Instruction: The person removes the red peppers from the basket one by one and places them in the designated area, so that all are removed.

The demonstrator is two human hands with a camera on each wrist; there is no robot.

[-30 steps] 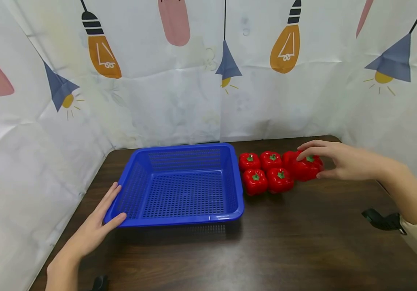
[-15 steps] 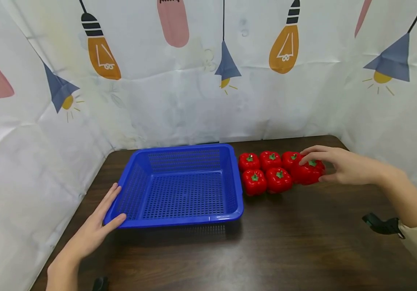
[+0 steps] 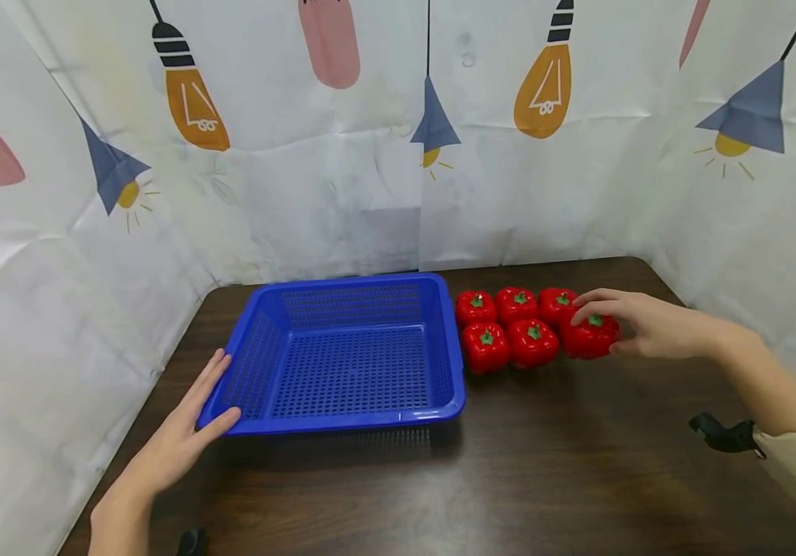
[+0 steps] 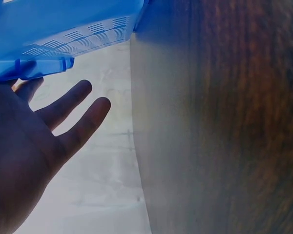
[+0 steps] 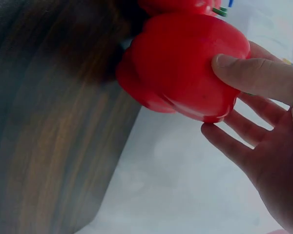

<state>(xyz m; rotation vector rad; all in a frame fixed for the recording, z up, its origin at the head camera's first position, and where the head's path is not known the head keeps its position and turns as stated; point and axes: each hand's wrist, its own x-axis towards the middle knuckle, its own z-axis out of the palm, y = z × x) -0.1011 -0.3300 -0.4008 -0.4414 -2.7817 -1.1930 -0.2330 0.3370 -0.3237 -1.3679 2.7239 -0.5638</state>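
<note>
A blue plastic basket (image 3: pixel 342 423) with perforated sides stands on the dark table. At its near left corner my left hand (image 3: pixel 174 442) touches the rim with spread fingers; the left wrist view shows the palm and fingers beside the basket's outer wall (image 4: pixel 63 24). My right hand (image 3: pixel 662 326) holds a glossy red bell pepper (image 3: pixel 589 340) with a green stem, thumb on one side and fingers on the other. It sits at the right end of the front row, close to its neighbours. In the right wrist view the thumb presses the pepper's side (image 5: pixel 185 58).
Several more red bell peppers (image 3: pixel 486 347) stand in two rows right of the basket. Brown wood table (image 3: pixel 509 479) spreads in front. A white printed cloth (image 3: pixel 342 208) hangs behind and along both sides.
My right hand has brought the held pepper down and slightly toward me, beside the front row. The left hand and basket have stayed in place.
</note>
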